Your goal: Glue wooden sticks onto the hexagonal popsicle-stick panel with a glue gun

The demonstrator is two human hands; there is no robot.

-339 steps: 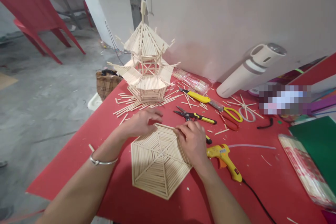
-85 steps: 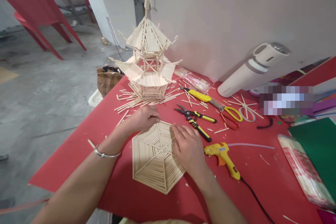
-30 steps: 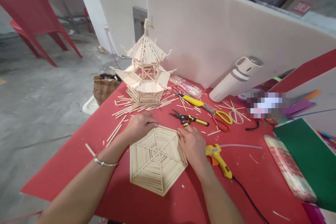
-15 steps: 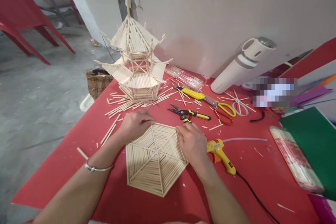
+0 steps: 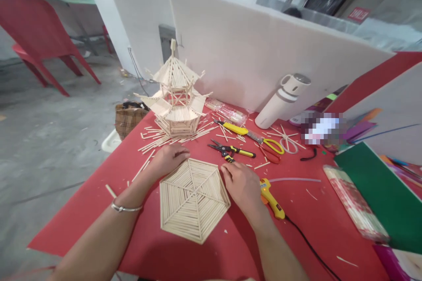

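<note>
looks down on a red tabletop [image 5: 82, 213], strewn with pale scraps, its left edge slanting above a grey concrete floor [image 5: 66, 118]. shows a hexagonal stick panel [image 5: 194, 197] lying flat near the front, between both forearms. has the left hand [image 5: 168, 158] at the panel's far left corner, fingers curled inward and nearly closed, and the right hand [image 5: 242, 180] at the far right corner, fingers bent and close together; cannot tell whether either pinches the rim or only touches it. sees beyond the panel a two-tiered stick pagoda [image 5: 180, 114], upright among loose sticks [image 5: 158, 140]. finds to its right a clear packet [image 5: 227, 110], a yellow cutter [image 5: 235, 128], yellow-handled scissors [image 5: 273, 145] and, nearer, black-and-yellow pliers [image 5: 242, 151]. shows a yellow glue gun [image 5: 273, 204] just beside the right hand, trailing a black cord, and a white flask [image 5: 275, 105] leaning by a pale partition [image 5: 231, 39]. makes out a green board [image 5: 379, 197] at the right, beside a long wrapped bundle [image 5: 356, 204]. takes in a checked bag [image 5: 128, 120] and a white tub [image 5: 112, 141] past the table's left edge, and farther back, a red chair [image 5: 41, 26] on the floor.
</note>
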